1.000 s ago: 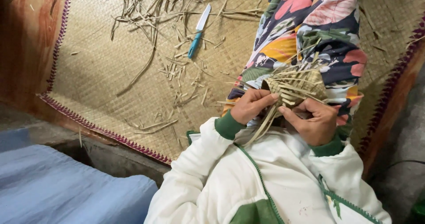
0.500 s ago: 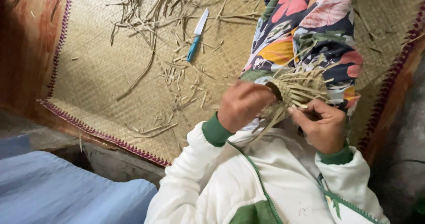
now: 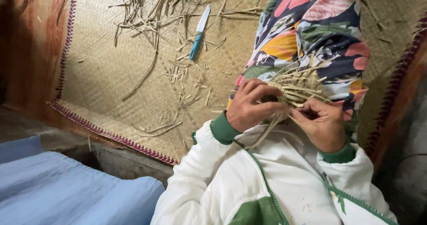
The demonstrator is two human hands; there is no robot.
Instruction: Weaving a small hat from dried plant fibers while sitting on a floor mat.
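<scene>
Knife (image 3: 198,34) with blue handle lies on woven mat (image 3: 111,87), 10 o'clock from hands. Left hand (image 3: 251,105) curls shut round straw bundle (image 3: 296,89) at lap. Right hand (image 3: 320,122) pinches loose strands. Best keep grip tight, pull strands snug, one by one.

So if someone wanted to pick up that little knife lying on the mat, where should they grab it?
By the blue handle, I'd say. The knife lies flat on the woven mat, apart from both hands, with its white blade toward the top of the picture and the handle toward the bottom. Coming from above and pinching the handle's long sides should keep the fingers off the blade. Loose straw lies around it.
</scene>
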